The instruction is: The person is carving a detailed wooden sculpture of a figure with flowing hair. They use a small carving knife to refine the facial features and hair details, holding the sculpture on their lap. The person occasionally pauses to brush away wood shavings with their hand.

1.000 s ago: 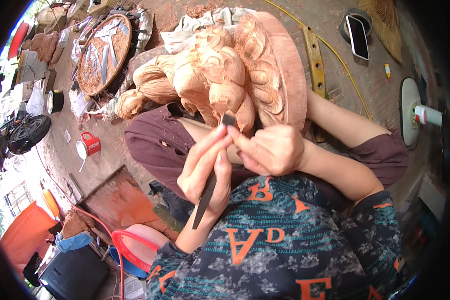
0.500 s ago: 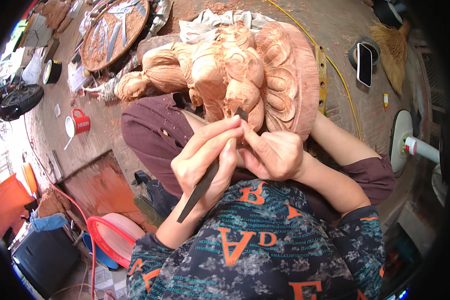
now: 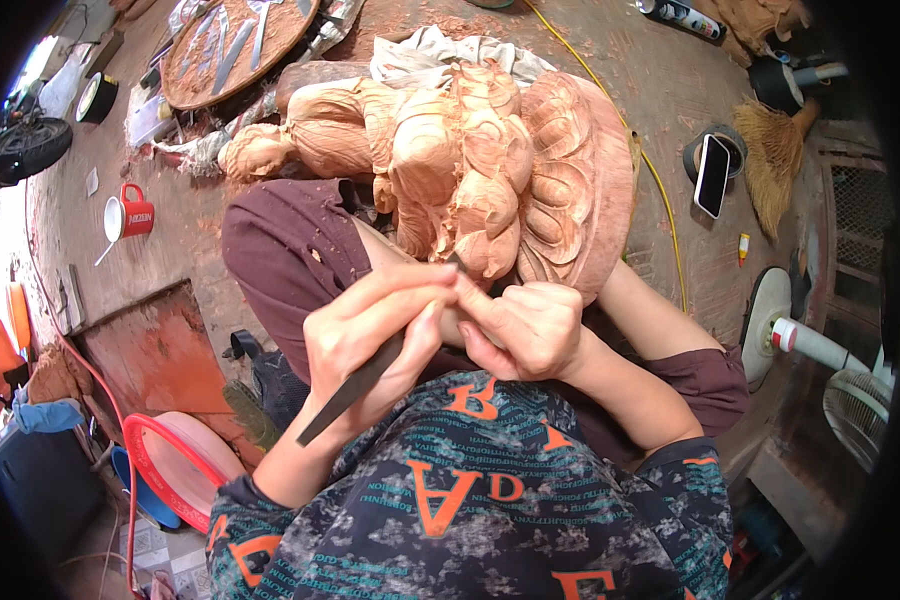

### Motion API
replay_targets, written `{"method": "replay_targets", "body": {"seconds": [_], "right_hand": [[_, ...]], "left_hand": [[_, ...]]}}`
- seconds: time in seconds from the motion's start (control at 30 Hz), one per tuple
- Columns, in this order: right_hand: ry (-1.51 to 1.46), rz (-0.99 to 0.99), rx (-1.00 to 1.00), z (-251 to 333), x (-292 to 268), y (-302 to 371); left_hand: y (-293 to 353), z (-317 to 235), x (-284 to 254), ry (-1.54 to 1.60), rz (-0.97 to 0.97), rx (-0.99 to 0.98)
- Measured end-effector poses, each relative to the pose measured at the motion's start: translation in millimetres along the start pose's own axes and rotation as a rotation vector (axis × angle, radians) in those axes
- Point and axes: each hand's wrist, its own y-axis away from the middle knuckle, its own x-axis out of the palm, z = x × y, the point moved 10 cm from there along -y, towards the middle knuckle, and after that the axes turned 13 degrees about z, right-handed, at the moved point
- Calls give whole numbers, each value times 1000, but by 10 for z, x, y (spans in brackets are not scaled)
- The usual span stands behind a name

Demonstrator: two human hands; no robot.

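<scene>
Across my lap lies a carved wooden statue (image 3: pixel 420 150), its head to the left and its round petalled base (image 3: pixel 605 190) to the right. My left hand (image 3: pixel 365 325) is closed around a dark, flat carving chisel (image 3: pixel 352 392), whose back end sticks out toward my forearm. The chisel's tip is at the statue's near lower edge, mostly hidden by my fingertips. Fingers curled, my right hand (image 3: pixel 530 330) meets the left one and presses by the front of the chisel. Whether the tip cuts into the wood cannot be made out.
A round tray (image 3: pixel 185 85) of blades and shavings sits far left. Nearer are a red mug (image 3: pixel 135 215) and a red-rimmed basin (image 3: pixel 175 470). To the right are a phone (image 3: pixel 711 176), a straw broom (image 3: pixel 770 160), a yellow cord (image 3: pixel 660 180) and a fan (image 3: pixel 858 410).
The view has shifted, so most surroundings sit differently in the picture. Both hands keep their hold at the statue's near edge, and the chisel slants a little flatter.
</scene>
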Motion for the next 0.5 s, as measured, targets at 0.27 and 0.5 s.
{"method": "replay_targets", "body": {"seconds": [0.27,0.5], "right_hand": [[26,61,-17,22,32,-27],[62,58,-26,46,78,-47]], "left_hand": [[11,108,-51,87,37,18],[-1,221,-78,113,16,-38]]}}
